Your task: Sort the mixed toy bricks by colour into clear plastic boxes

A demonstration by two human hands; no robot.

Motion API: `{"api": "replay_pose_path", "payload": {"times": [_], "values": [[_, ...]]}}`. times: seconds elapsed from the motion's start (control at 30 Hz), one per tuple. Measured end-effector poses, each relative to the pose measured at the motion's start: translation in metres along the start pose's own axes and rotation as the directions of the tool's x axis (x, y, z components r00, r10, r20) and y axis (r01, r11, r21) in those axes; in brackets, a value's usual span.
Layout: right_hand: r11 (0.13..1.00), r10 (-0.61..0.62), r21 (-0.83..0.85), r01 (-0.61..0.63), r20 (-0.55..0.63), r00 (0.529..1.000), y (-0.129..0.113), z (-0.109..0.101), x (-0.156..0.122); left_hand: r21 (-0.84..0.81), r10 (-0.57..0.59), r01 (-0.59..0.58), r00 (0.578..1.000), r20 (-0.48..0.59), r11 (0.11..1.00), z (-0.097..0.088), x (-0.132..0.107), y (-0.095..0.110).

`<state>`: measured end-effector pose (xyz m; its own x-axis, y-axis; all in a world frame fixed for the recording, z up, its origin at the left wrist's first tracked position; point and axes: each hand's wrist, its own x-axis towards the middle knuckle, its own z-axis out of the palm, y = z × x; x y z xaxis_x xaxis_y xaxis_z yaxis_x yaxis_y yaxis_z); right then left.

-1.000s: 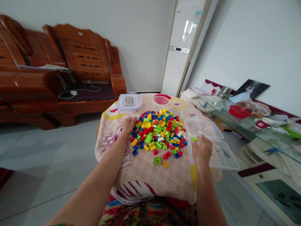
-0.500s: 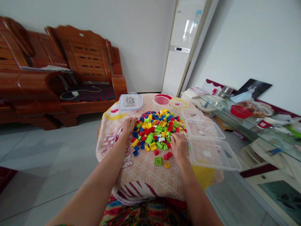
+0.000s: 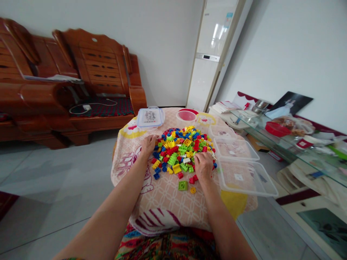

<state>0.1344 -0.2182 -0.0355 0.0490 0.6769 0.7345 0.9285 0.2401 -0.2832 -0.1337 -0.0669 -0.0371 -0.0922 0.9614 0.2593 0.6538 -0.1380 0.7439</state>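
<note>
Fingers [image 3: 201,156] of right hand [image 3: 203,166] curled into brick pile [image 3: 181,146]; grasp unclear; left hand [image 3: 148,143] flat.

- Pretty clearly a living room in someone's home.
- Big carved wooden sofa [image 3: 94,72] at the far left, with a charger cable [image 3: 92,105] on its cushion.
- Tall floor-standing air conditioner [image 3: 208,54] in the far corner.
- Cluttered glass table [image 3: 284,144] on the right, with a portrait photo [image 3: 291,103] leaning against the wall.
- Tiled floor [image 3: 54,187], and a cartoon blanket [image 3: 168,202] over the bench with toy bricks [image 3: 181,148] piled on it.
</note>
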Motion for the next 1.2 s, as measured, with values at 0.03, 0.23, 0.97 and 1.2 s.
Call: {"api": "replay_pose_path", "payload": {"times": [0.03, 0.23, 0.97, 1.2], "values": [[1.0, 0.0, 0.015, 0.0, -0.016, 1.0, 0.0, -0.002, -0.002, 0.003, -0.002, 0.001, 1.0, 0.006, 1.0, 0.0, 0.0, 0.0], [0.996, 0.063, 0.075, -0.058, -0.068, 0.996, 0.001, -0.012, -0.011, 0.004, 0.012, -0.012, 1.0, -0.002, 1.0, 0.001, 0.001, -0.003], [0.824, 0.45, -0.42, -0.381, 0.076, 0.89, 0.064, -0.096, -0.015, 0.019, 0.022, -0.022, 1.0, 0.003, 1.0, -0.001, 0.0, 0.0], [0.977, 0.196, -0.082, -0.199, -0.046, 0.98, 0.025, -0.081, -0.009, 0.016, 0.025, -0.025, 1.0, 0.013, 1.0, 0.0, 0.002, -0.003]]}}
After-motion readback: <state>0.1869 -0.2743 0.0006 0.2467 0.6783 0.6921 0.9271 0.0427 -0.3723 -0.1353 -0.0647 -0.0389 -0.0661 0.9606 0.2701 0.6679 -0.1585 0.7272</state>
